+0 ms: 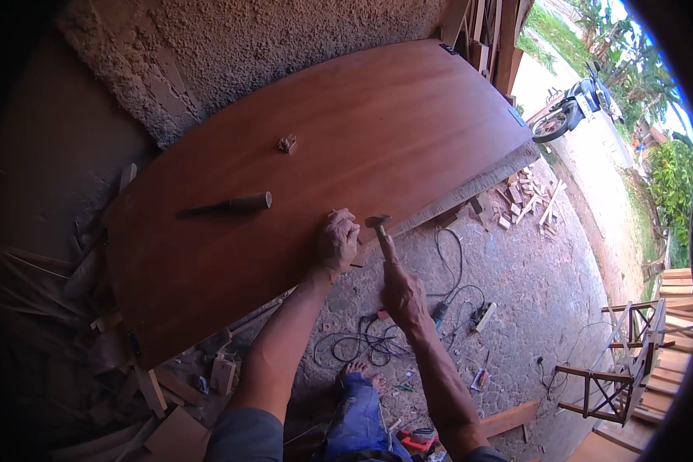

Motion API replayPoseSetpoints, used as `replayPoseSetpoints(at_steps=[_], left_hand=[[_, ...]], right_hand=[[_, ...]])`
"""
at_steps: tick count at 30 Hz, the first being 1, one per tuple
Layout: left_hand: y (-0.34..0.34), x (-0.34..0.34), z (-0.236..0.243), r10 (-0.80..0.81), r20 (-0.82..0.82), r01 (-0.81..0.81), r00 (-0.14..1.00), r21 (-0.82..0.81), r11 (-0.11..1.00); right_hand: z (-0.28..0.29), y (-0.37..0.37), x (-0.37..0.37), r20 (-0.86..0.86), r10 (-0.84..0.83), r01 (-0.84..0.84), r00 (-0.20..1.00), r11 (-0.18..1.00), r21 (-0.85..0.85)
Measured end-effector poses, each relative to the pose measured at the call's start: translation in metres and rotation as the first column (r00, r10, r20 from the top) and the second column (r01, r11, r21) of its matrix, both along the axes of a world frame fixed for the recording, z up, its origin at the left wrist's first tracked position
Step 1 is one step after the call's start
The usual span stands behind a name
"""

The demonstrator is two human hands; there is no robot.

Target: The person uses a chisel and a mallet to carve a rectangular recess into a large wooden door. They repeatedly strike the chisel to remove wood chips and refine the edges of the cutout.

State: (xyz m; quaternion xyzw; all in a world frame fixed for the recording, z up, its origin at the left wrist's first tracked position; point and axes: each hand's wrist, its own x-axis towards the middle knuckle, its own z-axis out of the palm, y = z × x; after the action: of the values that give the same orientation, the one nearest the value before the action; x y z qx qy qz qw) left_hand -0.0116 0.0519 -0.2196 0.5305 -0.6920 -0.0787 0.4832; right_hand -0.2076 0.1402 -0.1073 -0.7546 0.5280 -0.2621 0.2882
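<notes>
A large reddish-brown wooden panel (pixel 346 131) lies flat in front of me. My right hand (pixel 406 296) is wrapped round the wooden handle of a hammer (pixel 379 223), whose head is raised beside the panel's near edge. Just left of the hammer head, my left hand (pixel 338 242) rests at that edge with its fingers curled together; whatever they may pinch is too small to make out. A chisel-like tool with a thick handle (pixel 250 202) lies on the panel to the left. Farther back on it sits a small crumpled heap (pixel 287 143).
Coiled black cables (pixel 369 348) and a power strip (pixel 485 316) lie on the rough concrete floor by my feet. Wood offcuts (pixel 527 199) are scattered to the right, with more at left. A slatted wooden frame (pixel 627 362) stands right; a motorcycle (pixel 577 108) is outside.
</notes>
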Motion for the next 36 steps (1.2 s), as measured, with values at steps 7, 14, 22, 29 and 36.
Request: replayPoseSetpoints(at_steps=[7, 14, 22, 29, 36], left_hand=[[-0.002, -0.004, 0.011, 0.002, 0.051, -0.004, 0.999, 0.032, 0.999], [0.003, -0.002, 0.006, -0.01, 0.016, 0.009, 1.0, 0.069, 0.998], [-0.003, -0.005, 0.005, -0.009, -0.027, 0.01, 1.0, 0.033, 0.999], [0.0, 0.001, 0.003, -0.01, 0.035, 0.008, 0.999, 0.046, 0.999], [-0.009, -0.001, 0.001, -0.013, -0.039, 0.013, 0.999, -0.008, 1.0]], right_hand=[[0.016, -0.023, -0.005, -0.135, 0.081, -0.058, 0.987, 0.984, 0.166], [0.007, -0.015, -0.001, -0.078, 0.05, -0.041, 0.996, 0.994, 0.104], [-0.008, -0.005, 0.0, -0.104, 0.039, -0.033, 0.994, 0.998, 0.058], [-0.001, -0.009, 0.007, -0.119, 0.029, -0.021, 0.992, 0.997, 0.072], [-0.01, -0.009, 0.007, -0.078, -0.034, 0.027, 0.996, 0.996, -0.085]])
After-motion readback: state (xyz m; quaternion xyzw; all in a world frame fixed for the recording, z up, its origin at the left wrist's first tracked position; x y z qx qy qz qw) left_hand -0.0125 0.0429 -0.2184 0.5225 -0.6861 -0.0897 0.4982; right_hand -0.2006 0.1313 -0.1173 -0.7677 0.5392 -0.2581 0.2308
